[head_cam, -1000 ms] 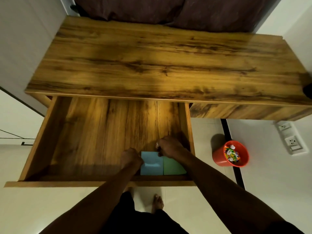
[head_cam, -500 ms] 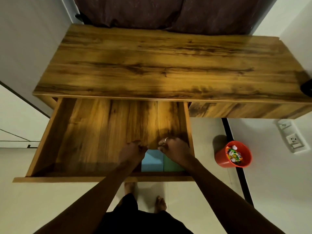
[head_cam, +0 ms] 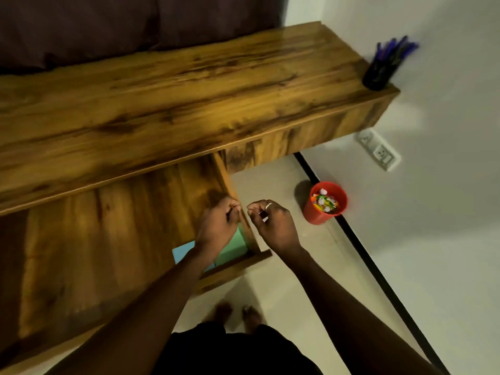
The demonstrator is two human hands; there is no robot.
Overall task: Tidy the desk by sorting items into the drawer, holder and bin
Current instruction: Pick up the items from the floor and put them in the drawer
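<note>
The wooden drawer (head_cam: 108, 239) stands pulled out under the desk top (head_cam: 162, 104). A blue pad (head_cam: 182, 253) and a green pad (head_cam: 235, 247) lie side by side in its front right corner, partly hidden by my left forearm. My left hand (head_cam: 216, 226) hovers above that corner with its fingers loosely curled. Just past the drawer's right side, my right hand (head_cam: 273, 226) hangs over the floor, fingers also curled, a ring on one. I see nothing plainly held in either hand.
A red bin (head_cam: 316, 215) with colourful wrappers in it stands on the floor to the right, by the wall. A dark pen holder (head_cam: 377, 74) with several blue pens sits on the desk's far right corner. A wall socket (head_cam: 378, 150) is below it.
Both hands have lifted off the pads and drifted right, the right hand now outside the drawer. My view has swung right, bringing the pen holder into sight.
</note>
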